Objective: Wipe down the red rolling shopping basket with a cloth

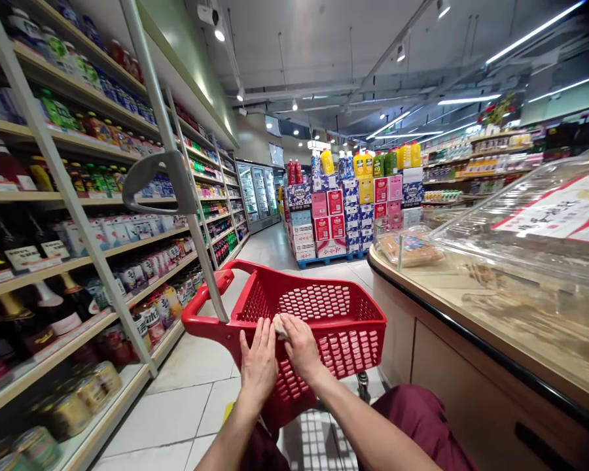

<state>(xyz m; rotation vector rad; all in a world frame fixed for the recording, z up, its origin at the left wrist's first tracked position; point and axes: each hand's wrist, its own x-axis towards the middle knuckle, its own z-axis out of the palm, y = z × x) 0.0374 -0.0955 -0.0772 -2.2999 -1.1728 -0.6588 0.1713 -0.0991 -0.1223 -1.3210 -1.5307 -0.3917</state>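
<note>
A red plastic shopping cart (358, 322) with perforated basket walls stands right in front of me. My left hand (259, 358) lies against the near side of its basket, just below the rim, with its fingers stretched out and apart. Beside it, my right hand (300, 345) presses a small crumpled whitish cloth (279, 325) onto the rim. Most of the cloth is hidden under the fingers. From the cart's left end rises a grey metal pole (152, 72) with a grey plastic grip (164, 183) on it.
Shelves (86, 255) of bottles, cans and packets line the left side. A counter (451, 347) with clear covers and packaged food stands close on my right. Farther ahead, stacked drink cartons (331, 216) rest on a blue pallet (324, 260), with glass-door coolers (260, 186) behind.
</note>
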